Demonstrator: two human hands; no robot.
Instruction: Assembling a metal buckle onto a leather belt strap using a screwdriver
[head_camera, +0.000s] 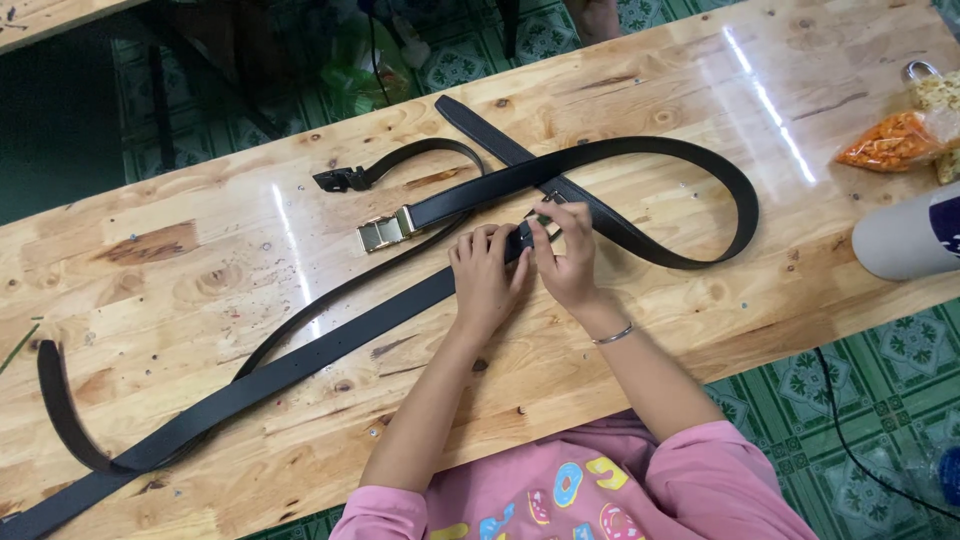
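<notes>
- Far right on my worktop: a clear bag of orange snacks.
- My left hand and right hand pinch the black belt mid-worktop; it is long, flat, plain.

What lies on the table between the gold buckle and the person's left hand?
In the head view, only bare wood shows between the gold buckle and the left hand; a thin black strap passes just below that stretch.
</notes>
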